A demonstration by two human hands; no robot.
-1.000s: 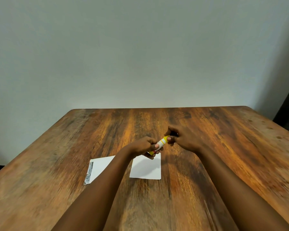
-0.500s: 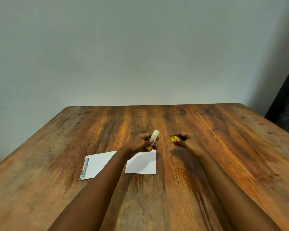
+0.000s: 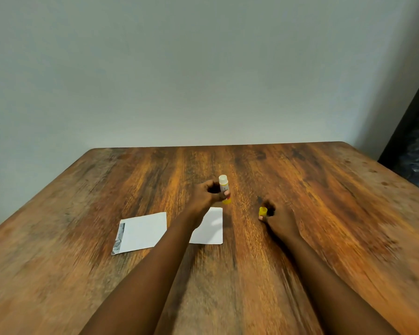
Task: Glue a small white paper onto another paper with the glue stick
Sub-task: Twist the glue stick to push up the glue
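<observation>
Over the table [image 3: 300,189] middle, left hand [image 3: 205,197] grips the glue stick [image 3: 224,188] upright, uncapped, just past the small paper [image 3: 209,228]. Right hand [image 3: 278,220] pinches the yellow cap [image 3: 262,211], apart to the right. Left forearm hides that paper's left edge. Other paper [image 3: 142,232] lies flat left; bare wood all around.

Worn wooden table [image 3: 300,213] with streaky orange-brown grain, pushed up against a plain wall. Two white papers lie flat on it side by side: a bigger sheet [image 3: 143,232] with a printed strip along its left edge, and a small paper [image 3: 212,228] just right of it.
</observation>
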